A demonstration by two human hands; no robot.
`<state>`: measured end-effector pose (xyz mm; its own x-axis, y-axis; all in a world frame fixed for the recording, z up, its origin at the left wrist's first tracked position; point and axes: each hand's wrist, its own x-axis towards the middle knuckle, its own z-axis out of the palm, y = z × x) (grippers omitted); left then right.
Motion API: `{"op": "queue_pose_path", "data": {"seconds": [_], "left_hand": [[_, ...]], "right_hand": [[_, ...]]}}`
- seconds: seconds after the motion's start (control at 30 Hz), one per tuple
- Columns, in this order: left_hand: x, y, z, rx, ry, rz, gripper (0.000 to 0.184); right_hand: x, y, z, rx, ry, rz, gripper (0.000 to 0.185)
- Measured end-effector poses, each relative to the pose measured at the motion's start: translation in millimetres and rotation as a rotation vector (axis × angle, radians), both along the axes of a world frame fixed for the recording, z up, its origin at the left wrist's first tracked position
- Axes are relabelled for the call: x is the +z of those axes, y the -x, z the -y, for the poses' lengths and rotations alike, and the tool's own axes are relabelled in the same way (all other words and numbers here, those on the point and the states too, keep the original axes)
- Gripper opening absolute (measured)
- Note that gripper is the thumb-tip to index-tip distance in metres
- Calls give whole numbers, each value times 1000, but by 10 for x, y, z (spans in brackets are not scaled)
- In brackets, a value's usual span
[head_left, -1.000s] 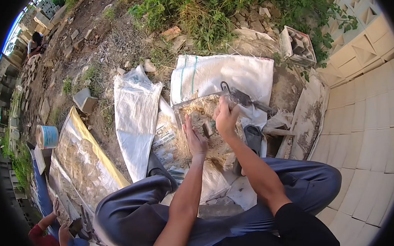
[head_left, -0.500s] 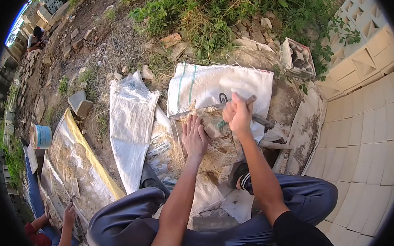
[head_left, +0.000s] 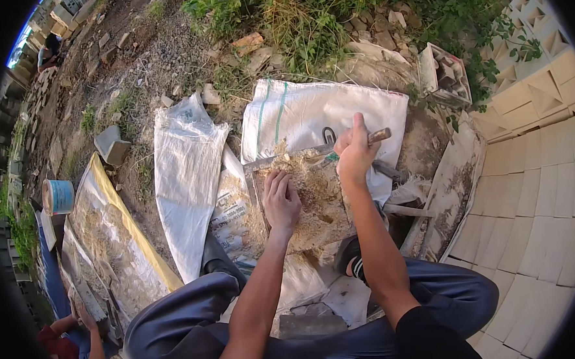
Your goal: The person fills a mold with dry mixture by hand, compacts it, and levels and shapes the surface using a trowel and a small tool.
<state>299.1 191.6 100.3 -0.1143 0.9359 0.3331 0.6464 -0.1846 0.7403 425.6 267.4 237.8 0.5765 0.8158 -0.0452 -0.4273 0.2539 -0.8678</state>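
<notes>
While the right hand (head_left: 353, 155) closes around a rod-like handle (head_left: 381, 135) at two o'clock, the half-curled left hand (head_left: 281, 204), contents unclear, should probably steady the dust-strewn board (head_left: 325, 207) at nine.

White, green-striped flat sack (head_left: 362, 107): woven plastic, slight sheen. Brown cylindrical handle (head_left: 381, 135): wood-look, matt. Tan granular layer (head_left: 316, 201): rough, matt. Beige rectangular blocks (head_left: 507, 215): smooth, matt.

Wht/blue bucket (head_left: 58, 197) L, grn plants (head_left: 305, 29) top, stacked blocks (head_left: 552, 78) R.
</notes>
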Motion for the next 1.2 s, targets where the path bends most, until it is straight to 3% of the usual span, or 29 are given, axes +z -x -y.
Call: {"op": "queue_pose_path", "data": {"seconds": [0.1,0.17,0.2,0.27,0.4,0.47,0.5,0.57,0.67,0.73,0.8,0.87,0.97,1.07,1.13,1.2], "left_hand": [[119,5,-26,-49,-32,81,23],[-28,42,3,9,-66,180,29],[-76,80,33,166,-98,137,30],[9,155,158,420,0,-102,28],[-136,293,242,603,74,-159,24],[-7,343,274,505,639,219,34],[-31,374,361,503,655,213,34],[-117,441,253,467,504,372,44],[-256,457,270,446,263,404,43],[-302,488,276,438,298,443,43],[-318,518,273,426,330,481,42],[-288,557,299,333,285,627,40],[-328,630,281,267,345,695,39],[-492,659,248,221,356,883,39],[-418,649,277,224,349,854,39],[-315,656,280,218,326,797,39]], "right_hand": [[160,88,70,43,-4,32,46],[-222,243,48,94,-115,135,46],[-677,320,3,53,-37,226,44],[-572,337,-57,82,16,286,44],[-23,485,6,103,48,324,46],[-74,641,84,61,-68,232,46],[-382,710,115,58,-52,231,46],[-879,791,-55,99,24,390,47],[-389,765,13,114,76,519,46],[-167,747,174,119,75,581,46],[30,710,473,157,61,310,45],[-606,687,729,209,71,365,46],[-609,669,772,235,91,383,45],[-271,730,736,151,191,503,45],[34,839,864,155,51,342,44],[-629,907,949,133,-23,485,44]]}}
